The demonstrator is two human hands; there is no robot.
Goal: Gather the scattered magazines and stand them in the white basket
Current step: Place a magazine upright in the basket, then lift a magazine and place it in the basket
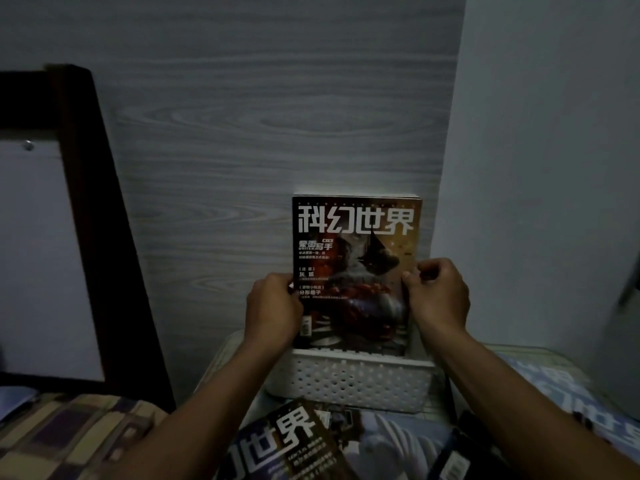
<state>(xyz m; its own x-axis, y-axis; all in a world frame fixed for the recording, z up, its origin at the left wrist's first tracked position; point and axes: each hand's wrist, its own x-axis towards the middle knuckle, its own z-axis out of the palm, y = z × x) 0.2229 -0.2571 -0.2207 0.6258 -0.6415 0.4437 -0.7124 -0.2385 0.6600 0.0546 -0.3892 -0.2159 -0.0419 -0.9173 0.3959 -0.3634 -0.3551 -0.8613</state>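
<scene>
A dark-covered magazine (356,258) with large white characters stands upright in the white perforated basket (353,381), its cover facing me; edges of more magazines show behind its top. My left hand (273,310) grips its left edge and my right hand (438,292) grips its right edge. In front of the basket lie loose magazines: a brown one (294,441) at bottom centre, a blue one (391,441) partly under it, and a pale blue one (554,393) at the right.
The basket sits against a grey wood-grain wall (277,133), close to a pale wall (536,168) on the right. A dark wooden frame (86,202) rises at the left. A checked blanket (69,434) covers the lower left.
</scene>
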